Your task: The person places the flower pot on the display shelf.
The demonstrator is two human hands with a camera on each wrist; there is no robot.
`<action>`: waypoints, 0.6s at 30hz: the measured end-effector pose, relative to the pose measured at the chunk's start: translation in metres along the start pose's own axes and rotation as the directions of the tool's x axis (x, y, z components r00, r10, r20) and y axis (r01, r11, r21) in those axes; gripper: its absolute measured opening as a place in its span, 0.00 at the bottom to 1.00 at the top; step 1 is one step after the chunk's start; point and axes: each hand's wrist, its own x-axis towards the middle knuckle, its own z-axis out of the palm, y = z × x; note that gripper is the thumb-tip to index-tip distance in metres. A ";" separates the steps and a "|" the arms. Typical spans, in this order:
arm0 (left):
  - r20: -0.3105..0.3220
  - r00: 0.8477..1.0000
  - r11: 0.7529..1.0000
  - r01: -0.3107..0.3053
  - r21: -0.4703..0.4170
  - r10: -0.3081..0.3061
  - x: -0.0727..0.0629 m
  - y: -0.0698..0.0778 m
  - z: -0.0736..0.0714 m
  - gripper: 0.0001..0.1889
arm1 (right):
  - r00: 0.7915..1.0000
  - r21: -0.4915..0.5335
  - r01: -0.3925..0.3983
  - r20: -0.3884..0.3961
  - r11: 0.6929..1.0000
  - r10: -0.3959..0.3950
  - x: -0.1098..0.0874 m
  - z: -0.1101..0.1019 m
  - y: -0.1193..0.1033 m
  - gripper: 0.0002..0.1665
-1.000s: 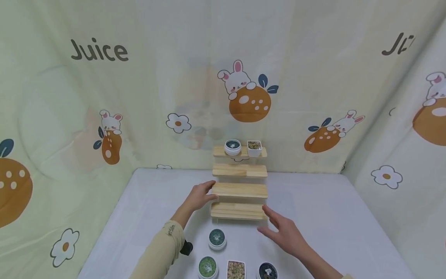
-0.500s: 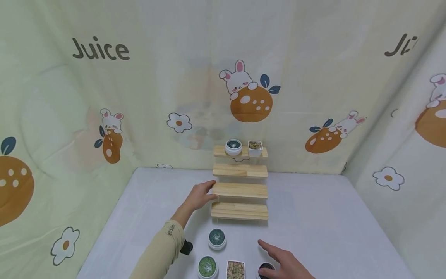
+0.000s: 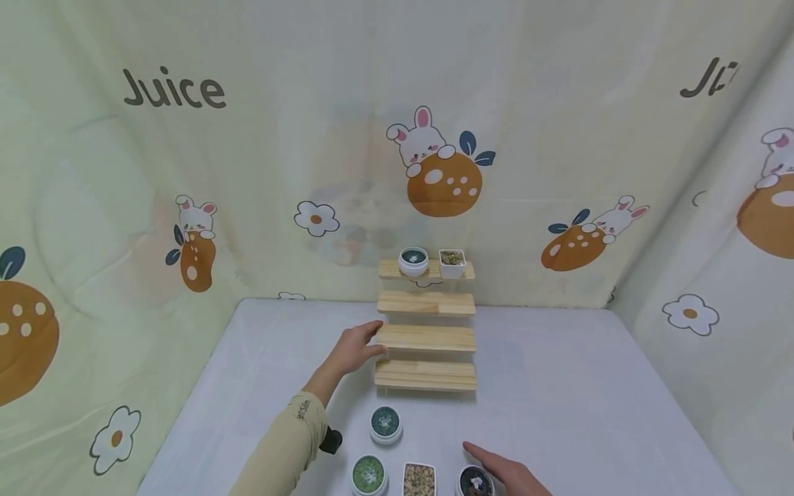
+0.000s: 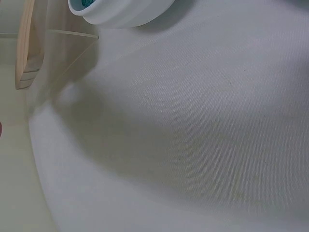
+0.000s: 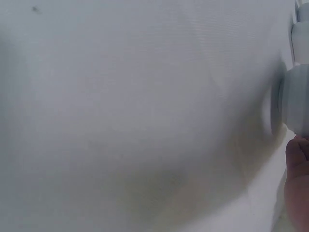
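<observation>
In the head view my left hand point(image 3: 352, 350) holds the left end of the third board of a four-tier wooden display stand point(image 3: 428, 337), finger at the back and thumb in front. My right hand point(image 3: 511, 474) is at the bottom right, its index finger stretched out beside a white round pot point(image 3: 476, 482) with a dark filling and a small white bit on top; its thumb is hidden. In the right wrist view, that hand's fingertips point(image 5: 295, 145) are right at a white pot point(image 5: 295, 99). The left wrist view shows a board end point(image 4: 30, 48) and a white pot point(image 4: 123, 10).
On the top board stand a round pot point(image 3: 413, 262) and a square pot point(image 3: 452, 263). Before the stand are a teal-filled pot point(image 3: 386, 424), a green-filled pot point(image 3: 369, 475) and a square dish of tan pieces point(image 3: 419, 479). A patterned curtain point(image 3: 527, 89) encloses the white table point(image 3: 558, 386).
My right hand has moved from the stand's lower right corner down towards the near edge, over and then beside the dark-filled pot. The left hand has stayed at the stand.
</observation>
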 end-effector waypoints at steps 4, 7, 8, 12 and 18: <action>0.003 1.000 1.000 0.007 -0.016 -0.007 0.000 -0.001 0.000 0.33 | 0.998 0.003 0.069 -0.001 0.998 -0.069 -0.003 0.004 0.008 0.44; 0.004 1.000 1.000 0.006 -0.013 -0.006 0.001 -0.002 0.000 0.33 | 0.994 0.040 0.105 -0.021 0.994 -0.105 -0.005 0.007 0.015 0.41; 0.004 1.000 1.000 0.006 -0.012 -0.006 0.001 -0.002 0.000 0.33 | 0.994 0.066 0.109 -0.028 0.992 -0.107 -0.006 0.008 0.017 0.42; 0.004 1.000 1.000 0.002 -0.007 -0.002 0.001 -0.003 0.001 0.33 | 0.995 0.215 0.099 -0.028 0.972 -0.095 -0.007 0.013 0.025 0.43; 0.003 1.000 0.999 0.031 -0.023 -0.031 0.001 -0.001 0.001 0.33 | 0.994 0.314 0.105 -0.037 0.944 -0.098 -0.006 0.018 0.029 0.40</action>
